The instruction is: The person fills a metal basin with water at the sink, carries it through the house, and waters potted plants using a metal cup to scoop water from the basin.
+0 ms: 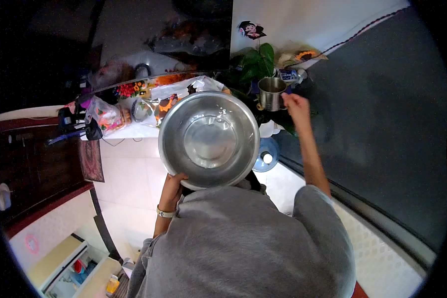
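A wide metal basin [211,140] is held in front of my body, its inside facing up with a shiny, clear-looking bottom. My left hand [174,188] grips its near left rim, fingers closed, with a band on the wrist. To the right, my right hand [297,105] is closed at the side of a small metal cup [272,94], where its handle would be. The cup is upright, beyond the basin's right rim and apart from it, near a green leafy plant [260,60]. What the cup holds cannot be made out.
Wrapped flowers [166,105] and plastic bags [107,116] lie on a white surface behind the basin. A blue water bottle [267,155] stands low at the basin's right. A labelled container [289,75] lies behind the cup. A dark panel [392,119] rises at right.
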A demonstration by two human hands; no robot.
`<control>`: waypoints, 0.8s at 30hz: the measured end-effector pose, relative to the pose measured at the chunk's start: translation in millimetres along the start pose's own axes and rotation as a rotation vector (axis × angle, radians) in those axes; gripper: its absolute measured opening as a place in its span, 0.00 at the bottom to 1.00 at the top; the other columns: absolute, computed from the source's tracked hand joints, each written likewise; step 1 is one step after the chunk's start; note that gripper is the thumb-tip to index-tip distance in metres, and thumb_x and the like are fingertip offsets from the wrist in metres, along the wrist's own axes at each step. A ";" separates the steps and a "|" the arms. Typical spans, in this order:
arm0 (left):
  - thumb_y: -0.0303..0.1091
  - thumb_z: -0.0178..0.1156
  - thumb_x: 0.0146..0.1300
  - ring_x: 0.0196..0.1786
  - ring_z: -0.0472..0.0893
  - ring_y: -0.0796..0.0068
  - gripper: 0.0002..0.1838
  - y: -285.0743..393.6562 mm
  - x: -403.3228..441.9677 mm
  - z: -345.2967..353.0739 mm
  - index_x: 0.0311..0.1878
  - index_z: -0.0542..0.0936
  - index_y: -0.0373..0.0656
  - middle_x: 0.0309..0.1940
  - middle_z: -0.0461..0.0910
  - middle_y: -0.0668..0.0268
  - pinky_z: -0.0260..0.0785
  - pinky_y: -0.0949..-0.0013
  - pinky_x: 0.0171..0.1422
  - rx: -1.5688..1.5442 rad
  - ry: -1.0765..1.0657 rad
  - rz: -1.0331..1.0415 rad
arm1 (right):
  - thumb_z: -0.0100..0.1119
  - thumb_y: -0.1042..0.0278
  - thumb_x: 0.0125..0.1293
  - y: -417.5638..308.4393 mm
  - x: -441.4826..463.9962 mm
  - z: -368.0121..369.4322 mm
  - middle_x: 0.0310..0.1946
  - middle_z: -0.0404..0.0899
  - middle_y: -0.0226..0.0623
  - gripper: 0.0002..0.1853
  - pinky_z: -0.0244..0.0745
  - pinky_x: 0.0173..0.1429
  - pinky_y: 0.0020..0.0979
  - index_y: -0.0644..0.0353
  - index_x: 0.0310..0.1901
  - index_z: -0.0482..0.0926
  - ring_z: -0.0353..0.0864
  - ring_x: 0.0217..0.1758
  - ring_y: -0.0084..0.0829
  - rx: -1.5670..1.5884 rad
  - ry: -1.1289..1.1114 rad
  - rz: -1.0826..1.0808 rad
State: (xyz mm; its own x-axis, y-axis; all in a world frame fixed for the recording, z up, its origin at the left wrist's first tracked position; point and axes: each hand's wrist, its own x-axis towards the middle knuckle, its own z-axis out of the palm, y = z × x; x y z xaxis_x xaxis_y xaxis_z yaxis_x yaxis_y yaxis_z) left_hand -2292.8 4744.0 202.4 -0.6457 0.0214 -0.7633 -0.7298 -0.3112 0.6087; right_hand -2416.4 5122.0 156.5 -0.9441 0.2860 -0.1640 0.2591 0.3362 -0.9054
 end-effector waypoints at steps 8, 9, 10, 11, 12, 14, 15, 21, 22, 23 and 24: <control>0.22 0.50 0.45 0.36 0.71 0.73 0.20 1.9 5.1 -19.2 0.46 0.65 0.33 0.36 0.70 0.62 0.64 0.74 0.41 0.088 -0.167 0.021 | 0.56 0.61 0.52 -133.6 -101.3 -0.9 0.09 0.65 0.32 0.17 0.56 0.18 0.24 0.66 0.15 0.71 0.62 0.13 0.20 -0.145 -0.343 -0.203; 0.22 0.51 0.45 0.37 0.71 0.74 0.20 1.5 6.6 -22.7 0.46 0.65 0.33 0.36 0.70 0.63 0.64 0.74 0.41 0.096 -0.216 0.019 | 0.55 0.63 0.52 -138.1 -107.5 9.7 0.08 0.63 0.33 0.16 0.55 0.18 0.25 0.68 0.16 0.70 0.59 0.12 0.20 -0.257 -0.347 -0.253; 0.22 0.51 0.45 0.37 0.71 0.74 0.20 1.9 7.0 -25.1 0.46 0.65 0.33 0.37 0.70 0.63 0.64 0.74 0.41 0.102 -0.266 0.018 | 0.54 0.65 0.53 -142.4 -113.6 19.9 0.08 0.61 0.34 0.16 0.54 0.18 0.26 0.69 0.17 0.69 0.57 0.12 0.20 -0.372 -0.350 -0.301; 0.23 0.51 0.45 0.39 0.70 0.74 0.22 5.8 3.2 -24.4 0.48 0.65 0.34 0.39 0.70 0.64 0.63 0.74 0.44 0.113 -0.315 0.028 | 0.55 0.63 0.50 -141.3 -118.8 30.6 0.09 0.62 0.42 0.16 0.56 0.19 0.29 0.70 0.17 0.70 0.60 0.11 0.28 -0.457 -0.329 -0.295; 0.23 0.51 0.45 0.40 0.70 0.74 0.23 5.0 3.3 -25.9 0.48 0.65 0.34 0.40 0.70 0.64 0.62 0.74 0.45 0.126 -0.331 0.051 | 0.56 0.60 0.49 -139.6 -124.2 41.5 0.10 0.66 0.45 0.16 0.59 0.21 0.32 0.68 0.18 0.72 0.66 0.13 0.36 -0.545 -0.298 -0.323; 0.23 0.51 0.45 0.42 0.70 0.74 0.24 3.8 4.5 -29.3 0.50 0.64 0.34 0.41 0.70 0.65 0.61 0.74 0.46 0.151 -0.358 0.095 | 0.56 0.58 0.48 -138.1 -132.4 59.7 0.13 0.69 0.46 0.16 0.63 0.23 0.35 0.65 0.18 0.74 0.70 0.17 0.41 -0.668 -0.263 -0.327; 0.23 0.51 0.44 0.43 0.69 0.74 0.24 3.4 5.9 -32.1 0.50 0.64 0.35 0.41 0.70 0.65 0.61 0.74 0.47 0.176 -0.356 0.075 | 0.56 0.57 0.48 -139.1 -136.5 67.4 0.13 0.70 0.45 0.16 0.64 0.24 0.36 0.64 0.18 0.75 0.71 0.18 0.41 -0.700 -0.260 -0.306; 0.23 0.50 0.44 0.40 0.69 0.77 0.22 8.0 5.6 -39.1 0.48 0.66 0.35 0.38 0.71 0.67 0.60 0.75 0.45 0.279 -0.407 0.096 | 0.56 0.56 0.48 -141.3 -154.1 98.5 0.22 0.76 0.41 0.14 0.70 0.35 0.37 0.60 0.21 0.78 0.76 0.29 0.40 -0.898 -0.280 -0.182; 0.23 0.50 0.45 0.39 0.69 0.78 0.21 7.7 6.3 -40.7 0.47 0.67 0.35 0.36 0.71 0.68 0.61 0.76 0.44 0.284 -0.418 0.107 | 0.56 0.56 0.48 -140.2 -155.2 100.5 0.23 0.76 0.41 0.13 0.70 0.35 0.37 0.59 0.21 0.78 0.76 0.29 0.40 -0.906 -0.284 -0.187; 0.23 0.50 0.45 0.38 0.69 0.79 0.20 7.5 6.6 -41.7 0.45 0.68 0.35 0.35 0.71 0.69 0.61 0.76 0.43 0.290 -0.429 0.116 | 0.55 0.57 0.48 -138.8 -156.5 102.1 0.23 0.76 0.40 0.13 0.70 0.35 0.36 0.59 0.22 0.78 0.76 0.29 0.40 -0.913 -0.288 -0.189; 0.23 0.50 0.45 0.37 0.69 0.79 0.19 8.0 6.5 -41.6 0.44 0.69 0.35 0.34 0.71 0.69 0.61 0.76 0.42 0.304 -0.432 0.141 | 0.55 0.57 0.48 -136.9 -157.8 104.3 0.23 0.76 0.40 0.13 0.70 0.35 0.36 0.59 0.22 0.78 0.76 0.29 0.40 -0.911 -0.282 -0.201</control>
State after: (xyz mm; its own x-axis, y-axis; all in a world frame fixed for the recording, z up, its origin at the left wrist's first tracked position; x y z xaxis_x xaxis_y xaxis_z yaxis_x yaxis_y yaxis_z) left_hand -2293.5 4702.1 193.3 -0.7291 0.4071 -0.5502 -0.6199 -0.0520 0.7829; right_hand -2324.2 4937.2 265.5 -0.9713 -0.0377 -0.2349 0.0346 0.9545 -0.2963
